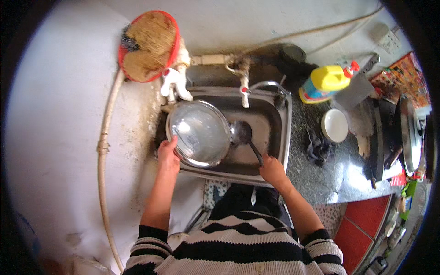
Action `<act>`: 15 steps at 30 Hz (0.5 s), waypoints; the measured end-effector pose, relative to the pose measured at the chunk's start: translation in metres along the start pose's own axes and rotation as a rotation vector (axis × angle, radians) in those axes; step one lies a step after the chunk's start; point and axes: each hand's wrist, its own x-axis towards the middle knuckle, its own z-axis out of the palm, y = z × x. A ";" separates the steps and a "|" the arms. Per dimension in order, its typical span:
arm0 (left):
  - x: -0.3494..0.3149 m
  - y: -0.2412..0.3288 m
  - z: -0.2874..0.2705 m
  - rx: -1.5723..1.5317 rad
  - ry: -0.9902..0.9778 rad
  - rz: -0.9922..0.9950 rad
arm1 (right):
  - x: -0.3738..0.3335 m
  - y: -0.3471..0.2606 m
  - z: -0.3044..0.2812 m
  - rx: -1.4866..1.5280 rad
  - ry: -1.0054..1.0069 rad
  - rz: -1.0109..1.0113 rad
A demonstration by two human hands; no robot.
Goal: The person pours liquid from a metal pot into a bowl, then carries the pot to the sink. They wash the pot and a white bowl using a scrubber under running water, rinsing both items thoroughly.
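Note:
My left hand [168,156] is closed on the near left rim of a round shiny metal basin [200,160], its thumb over the edge. The basin is over the left half of the steel sink [270,156]; greyish, glossy water seems to be inside. My right hand [273,170] grips the black handle of a ladle [255,151]. The ladle's dark, rounded head is over the sink, close against the basin's right side; whether they touch I cannot tell. A tap [245,89] with a red mark points down at the sink's back edge.
A yellow jug [331,79] with a red cap, a white bowl [335,125] and a crumpled dark bag [319,149] are on the stone counter [321,183] at right. Pan lids [409,135] lean farther right. A red basket [176,48] with brown scrubbing fibre hangs at back left.

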 end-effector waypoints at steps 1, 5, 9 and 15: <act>-0.002 0.004 -0.005 0.000 -0.015 0.022 | 0.006 -0.009 0.001 -0.006 -0.048 0.009; -0.017 0.008 0.007 0.080 0.007 0.006 | 0.007 -0.027 -0.017 -0.418 0.146 -0.171; -0.013 -0.006 0.002 0.001 0.031 -0.049 | 0.026 -0.130 -0.143 -0.079 0.661 -0.526; -0.016 -0.016 0.006 -0.036 -0.027 -0.079 | 0.091 -0.253 -0.254 -0.064 1.037 -0.985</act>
